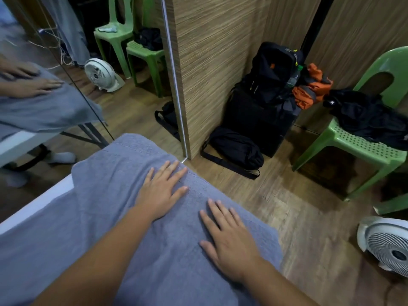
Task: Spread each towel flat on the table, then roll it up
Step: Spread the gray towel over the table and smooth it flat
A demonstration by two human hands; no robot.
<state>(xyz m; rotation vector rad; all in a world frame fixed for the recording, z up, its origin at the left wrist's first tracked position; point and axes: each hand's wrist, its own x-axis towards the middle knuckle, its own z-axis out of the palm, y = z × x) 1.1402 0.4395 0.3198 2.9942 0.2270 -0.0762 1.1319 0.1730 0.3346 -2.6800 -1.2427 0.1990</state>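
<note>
Dim, even indoor light, soft shadows, no harsh glare, wide-angle bending at the edges, slight motion blur on the mirror (39, 62) reflection

towel (106, 217) — grey-blue | chair (362, 149) — green | fan (388, 246) — white

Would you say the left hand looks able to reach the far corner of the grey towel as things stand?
Probably yes. The left hand lies flat on the towel, and only bare cloth lies between its fingers and that corner. The right hand rests off to the side.
</note>
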